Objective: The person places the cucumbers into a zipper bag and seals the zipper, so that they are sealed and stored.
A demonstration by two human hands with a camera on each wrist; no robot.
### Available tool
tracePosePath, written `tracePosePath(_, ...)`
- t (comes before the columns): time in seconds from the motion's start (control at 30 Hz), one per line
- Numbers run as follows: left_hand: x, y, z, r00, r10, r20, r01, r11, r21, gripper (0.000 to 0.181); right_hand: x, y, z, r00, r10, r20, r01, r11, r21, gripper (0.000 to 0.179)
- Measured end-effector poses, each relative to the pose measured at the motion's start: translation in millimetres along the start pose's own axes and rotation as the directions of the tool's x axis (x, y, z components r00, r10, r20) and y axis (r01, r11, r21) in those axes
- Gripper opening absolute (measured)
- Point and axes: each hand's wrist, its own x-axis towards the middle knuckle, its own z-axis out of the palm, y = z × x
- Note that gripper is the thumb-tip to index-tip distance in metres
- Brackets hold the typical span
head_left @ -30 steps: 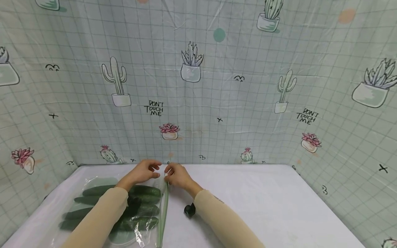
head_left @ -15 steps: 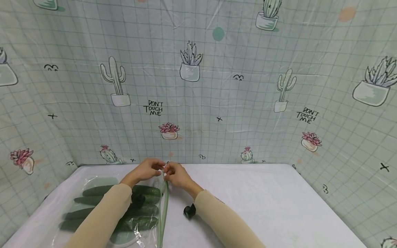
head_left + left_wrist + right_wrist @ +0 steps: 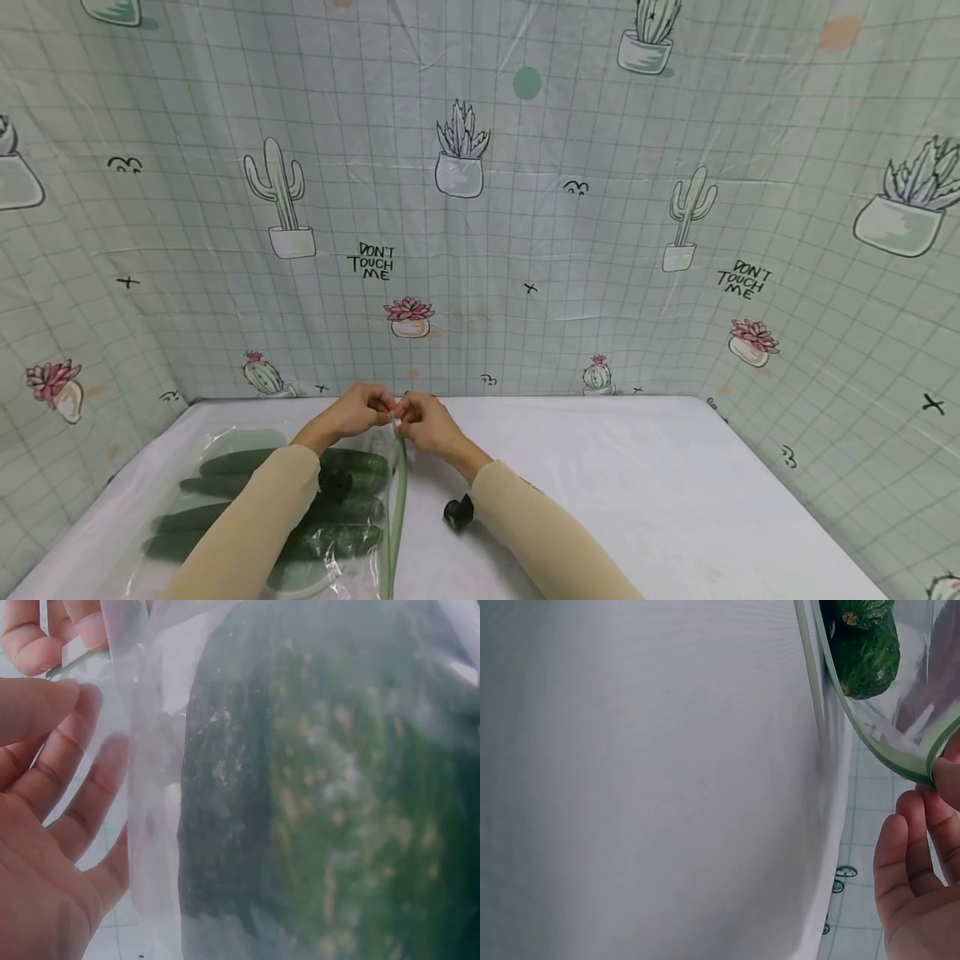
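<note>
A clear zip bag (image 3: 225, 438) with a green strip (image 3: 401, 492) along its mouth lies at the left of the table. Several cucumbers (image 3: 360, 543) are inside it, side by side. At the far corner of the mouth, my left hand (image 3: 358, 410) pinches the bag between thumb and index finger; in the left wrist view the other fingers of that left hand (image 3: 52, 817) are spread behind the clear film. Right beside it my right hand (image 3: 429, 423) pinches the same corner. The right wrist view has the right hand's thumb and fingertips (image 3: 909, 802) on the green strip, whose two sides bow apart.
The white table (image 3: 637, 483) stretches away to the right of the bag. Behind it hangs a grid-patterned cloth (image 3: 525, 233) with cactus prints. Dark round pieces, one of them a wrist camera (image 3: 457, 512), sit at the sleeves.
My left hand has moved right and slightly up until its fingertips meet the right hand at the bag's corner. The right hand has barely moved.
</note>
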Motion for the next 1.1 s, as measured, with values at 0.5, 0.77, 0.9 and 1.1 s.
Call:
tracePosePath(0.5, 2.1, 8.5, 2.2, 0.998, -0.059, 0.002, 0.059, 0.998, 0.002, 0.009, -1.7, 2, -3, 0.992, 0.113, 0.057, -0.124, 0.960, 0.252, 0.014)
tracePosePath(0.77, 3.4, 4.9, 5.2, 0.997, -0.078, -0.016, 0.078, 0.997, 0.009, 0.011, -9.9, 2, 1, 0.963, 0.245, 0.109, -0.267, 0.918, 0.293, 0.016)
tracePosePath(0.9, 3.9, 5.2, 5.9, 0.997, -0.068, -0.023, 0.069, 0.997, 0.018, 0.011, -16.0, 1, 2, 0.952, 0.281, 0.122, -0.305, 0.913, 0.272, 0.015)
tracePosePath(1.1, 4.8, 7.2, 6.0, 0.997, -0.075, -0.032, 0.076, 0.997, 0.032, 0.012, -23.3, -1, 4, 0.942, 0.313, 0.123, -0.334, 0.913, 0.232, 0.016)
